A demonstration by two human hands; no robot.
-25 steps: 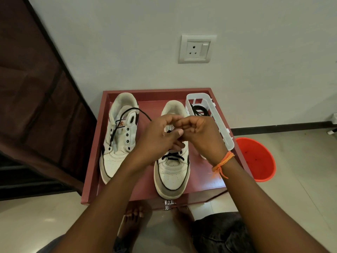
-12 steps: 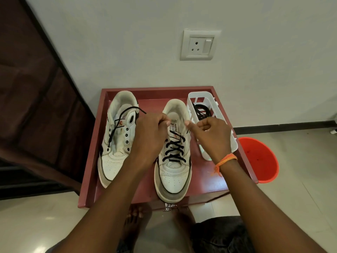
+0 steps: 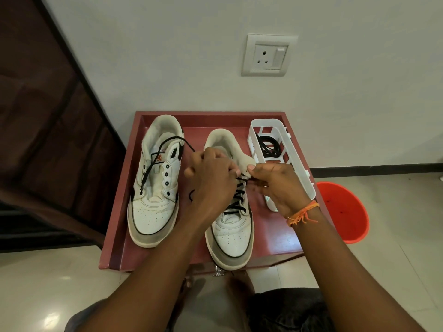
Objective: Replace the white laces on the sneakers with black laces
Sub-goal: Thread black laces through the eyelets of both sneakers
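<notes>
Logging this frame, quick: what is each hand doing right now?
Left hand: fingers curled, gripping the black lace at the top of the right sneaker.
Right hand: pinching the same lace's other end.

Soft even daylight, wide-angle edge distortion

One view only, from a camera worn on the person's head. It looks forward and steeply down over both forearms, which enter from the bottom edge and meet at the picture's middle. The red surface (image 3: pixel 119 236) sits close below, squarely ahead, its far edge against the wall (image 3: pixel 167 56). The wide lens bends straight lines near the edges. The floor (image 3: pixel 395 271) and the person's knees fill the bottom; a socket (image 3: pixel 268 55) lies near the top.
</notes>
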